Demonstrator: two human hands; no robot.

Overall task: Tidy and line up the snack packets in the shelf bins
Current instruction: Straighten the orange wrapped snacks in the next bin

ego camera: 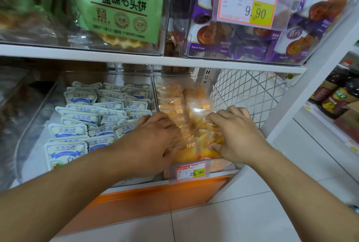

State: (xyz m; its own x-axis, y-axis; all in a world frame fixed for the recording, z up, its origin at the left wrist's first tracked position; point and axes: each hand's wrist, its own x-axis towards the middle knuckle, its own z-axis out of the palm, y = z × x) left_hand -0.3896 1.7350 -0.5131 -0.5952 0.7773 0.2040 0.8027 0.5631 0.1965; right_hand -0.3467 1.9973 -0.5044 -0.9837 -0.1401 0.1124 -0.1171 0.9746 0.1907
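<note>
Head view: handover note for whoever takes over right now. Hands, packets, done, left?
Left hand: fingers curled down into the orange packets in the lower right bin; whether it has a grip on one is hidden.
Right hand: fingers curled over the front packets, thumb under one.
Done: the blue-and-white packets in the left bin stand in rows.
Left: the front orange packets lie jumbled and tilted; stand and line them up behind the price tag.
</note>
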